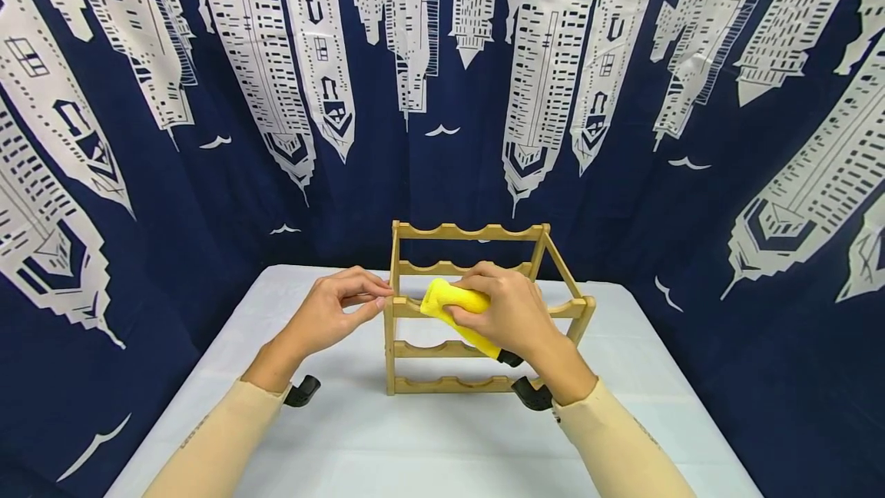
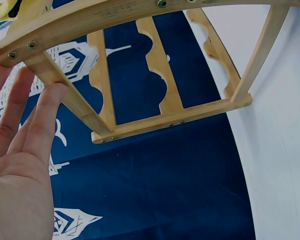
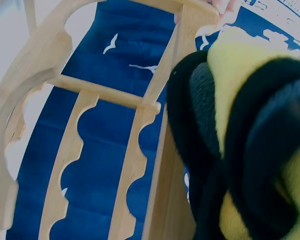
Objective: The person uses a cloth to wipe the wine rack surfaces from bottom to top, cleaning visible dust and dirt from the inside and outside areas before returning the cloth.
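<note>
A light wooden rack (image 1: 449, 385) with scalloped rails stands upright on the table. My left hand (image 1: 339, 312) touches its near upper left corner with fairly straight fingers. In the left wrist view those fingers (image 2: 37, 132) lie against the wooden end frame (image 2: 85, 105). My right hand (image 1: 510, 312) grips a bunched yellow cloth (image 1: 437, 298) at the rack's top front rail. The right wrist view shows the cloth (image 3: 240, 57) folded, with black parts hanging beside the wood. Whether the cloth presses on the rail is hidden by the hand.
A white cover lies over the table (image 1: 332, 436). Behind and at both sides hangs a dark blue curtain (image 1: 228, 214) printed with white buildings and birds. Black wrist mounts (image 1: 302, 390) jut out beside both wrists, the right one close to the rack's lower front.
</note>
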{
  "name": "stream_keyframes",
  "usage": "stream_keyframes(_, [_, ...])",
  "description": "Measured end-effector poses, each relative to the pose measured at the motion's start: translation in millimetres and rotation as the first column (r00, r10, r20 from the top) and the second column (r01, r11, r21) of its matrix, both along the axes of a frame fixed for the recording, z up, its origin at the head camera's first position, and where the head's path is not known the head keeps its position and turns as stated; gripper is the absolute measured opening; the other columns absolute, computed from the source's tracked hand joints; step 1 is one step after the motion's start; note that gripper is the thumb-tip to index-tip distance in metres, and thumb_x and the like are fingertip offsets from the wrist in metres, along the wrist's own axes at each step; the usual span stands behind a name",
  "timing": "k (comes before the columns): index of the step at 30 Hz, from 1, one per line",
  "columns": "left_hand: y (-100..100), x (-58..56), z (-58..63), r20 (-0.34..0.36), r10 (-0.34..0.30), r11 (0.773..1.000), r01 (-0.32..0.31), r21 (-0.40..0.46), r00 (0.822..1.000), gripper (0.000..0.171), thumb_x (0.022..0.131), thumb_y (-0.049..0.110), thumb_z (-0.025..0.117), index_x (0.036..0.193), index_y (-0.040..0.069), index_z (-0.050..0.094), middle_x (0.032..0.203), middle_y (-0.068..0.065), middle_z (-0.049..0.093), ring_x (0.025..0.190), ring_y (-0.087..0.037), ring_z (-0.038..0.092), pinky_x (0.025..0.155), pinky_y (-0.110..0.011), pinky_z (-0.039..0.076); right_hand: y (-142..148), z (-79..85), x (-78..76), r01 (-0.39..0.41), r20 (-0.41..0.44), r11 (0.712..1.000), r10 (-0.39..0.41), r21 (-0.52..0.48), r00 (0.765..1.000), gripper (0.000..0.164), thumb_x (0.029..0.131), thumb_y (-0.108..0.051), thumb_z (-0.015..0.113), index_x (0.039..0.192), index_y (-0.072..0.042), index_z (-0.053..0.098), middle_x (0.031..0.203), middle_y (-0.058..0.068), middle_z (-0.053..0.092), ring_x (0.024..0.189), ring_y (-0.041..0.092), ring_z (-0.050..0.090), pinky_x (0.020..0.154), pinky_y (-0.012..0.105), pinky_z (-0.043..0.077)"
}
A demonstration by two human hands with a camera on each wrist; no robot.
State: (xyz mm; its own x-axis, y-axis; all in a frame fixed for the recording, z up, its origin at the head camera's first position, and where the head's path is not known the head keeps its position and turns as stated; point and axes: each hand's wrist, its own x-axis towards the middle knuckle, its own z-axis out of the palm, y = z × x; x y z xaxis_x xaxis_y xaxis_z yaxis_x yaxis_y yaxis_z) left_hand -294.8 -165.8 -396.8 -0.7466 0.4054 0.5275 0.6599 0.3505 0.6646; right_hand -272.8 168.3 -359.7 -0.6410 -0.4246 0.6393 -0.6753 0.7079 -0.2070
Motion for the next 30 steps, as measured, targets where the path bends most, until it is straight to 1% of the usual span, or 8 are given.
stream_keyframes(3, [2.0, -0.3, -1.9, -0.019, 0.003, 1.000, -0.003, 0.012, 1.000, 0.018, 0.108, 0.009, 0.083, 0.122, 0.019, 0.089, 0.130, -0.003, 0.082, 0.122, -0.024, 0.083, 0.108, -0.035, 0.071, 11.0, -2.1, -0.4, 0.023, 0.041, 0.999, -0.021, -0.045, 0.999, 0.030, 0.091, -0.033, 0.101, 0.115, -0.016, 0.092, 0.117, -0.001, 0.087, 0.084, 0.015, 0.073, 0.070, 0.025, 0.060])
stream_keyframes(6, [6.4, -0.1, -2.2, -0.053, -0.006, 0.999, 0.008, 0.031, 0.999, 0.017, 0.107, 0.007, 0.084, 0.119, 0.017, 0.088, 0.128, -0.004, 0.082, 0.123, -0.026, 0.083, 0.107, -0.036, 0.071, 24.7, -3.4, 0.0, 0.058, 0.085, 0.996, -0.053, -0.067, 0.995, 0.029, 0.093, -0.035, 0.100, 0.114, -0.017, 0.092, 0.112, -0.002, 0.087, 0.083, 0.014, 0.067, 0.068, 0.025, 0.057])
stream_keyframes(10, [9.4, 1.0, -2.2, -0.096, 0.005, 1.000, -0.002, 0.031, 0.995, 0.017, 0.104, 0.004, 0.086, 0.116, 0.016, 0.088, 0.125, -0.003, 0.082, 0.122, -0.026, 0.083, 0.107, -0.036, 0.072, 38.5, -5.8, 4.2, 0.097, 0.110, 0.995, -0.093, -0.031, 0.990, 0.027, 0.093, -0.035, 0.099, 0.112, -0.019, 0.092, 0.112, -0.001, 0.087, 0.082, 0.013, 0.068, 0.066, 0.025, 0.056])
stream_keyframes(13, [9.8, 1.5, -2.9, -0.126, 0.024, 0.999, -0.021, 0.024, 0.992, 0.017, 0.102, 0.004, 0.088, 0.113, 0.016, 0.087, 0.122, -0.002, 0.082, 0.119, -0.025, 0.083, 0.106, -0.037, 0.072, 43.6, -7.9, 8.0, 0.118, 0.086, 0.993, -0.118, 0.013, 0.989, 0.025, 0.091, -0.033, 0.100, 0.111, -0.020, 0.092, 0.114, -0.001, 0.087, 0.083, 0.013, 0.071, 0.067, 0.025, 0.057])
stream_keyframes(16, [11.0, 2.3, -2.8, -0.148, 0.038, 0.999, -0.034, 0.023, 0.988, 0.016, 0.100, 0.004, 0.091, 0.110, 0.016, 0.086, 0.120, -0.003, 0.082, 0.118, -0.026, 0.084, 0.104, -0.039, 0.073, 46.9, -8.5, 10.3, 0.134, 0.042, 0.990, -0.136, 0.048, 0.990, 0.026, 0.089, -0.031, 0.101, 0.111, -0.020, 0.092, 0.108, -0.004, 0.085, 0.081, 0.012, 0.072, 0.066, 0.026, 0.057])
stream_keyframes(22, [11.3, 3.3, -3.1, -0.145, 0.049, 0.999, -0.047, 0.018, 0.988, 0.016, 0.100, 0.005, 0.092, 0.110, 0.016, 0.086, 0.120, -0.003, 0.082, 0.118, -0.027, 0.084, 0.104, -0.040, 0.073, 52.7, -5.1, 11.4, 0.134, -0.069, 0.986, -0.128, 0.094, 0.989, 0.030, 0.086, -0.030, 0.104, 0.111, -0.018, 0.093, 0.105, -0.002, 0.086, 0.075, 0.014, 0.074, 0.060, 0.026, 0.059])
stream_keyframes(27, [11.2, 3.8, -4.2, -0.145, 0.045, 0.999, -0.042, 0.023, 0.988, 0.015, 0.100, 0.006, 0.092, 0.110, 0.016, 0.086, 0.120, -0.003, 0.082, 0.117, -0.027, 0.084, 0.104, -0.040, 0.073, 64.2, -1.3, 13.0, 0.162, -0.057, 0.985, -0.158, 0.062, 0.986, 0.032, 0.085, -0.031, 0.105, 0.112, -0.018, 0.093, 0.109, -0.001, 0.087, 0.074, 0.015, 0.071, 0.057, 0.024, 0.054])
stream_keyframes(30, [11.2, 3.7, -3.9, -0.153, 0.041, 0.999, -0.037, 0.029, 0.987, 0.014, 0.100, 0.006, 0.092, 0.110, 0.015, 0.085, 0.120, -0.003, 0.082, 0.117, -0.027, 0.084, 0.103, -0.040, 0.073, 71.9, 0.8, 13.4, 0.173, -0.031, 0.985, -0.173, 0.026, 0.985, 0.031, 0.087, -0.029, 0.104, 0.113, -0.017, 0.093, 0.108, 0.001, 0.086, 0.075, 0.015, 0.069, 0.060, 0.026, 0.055])
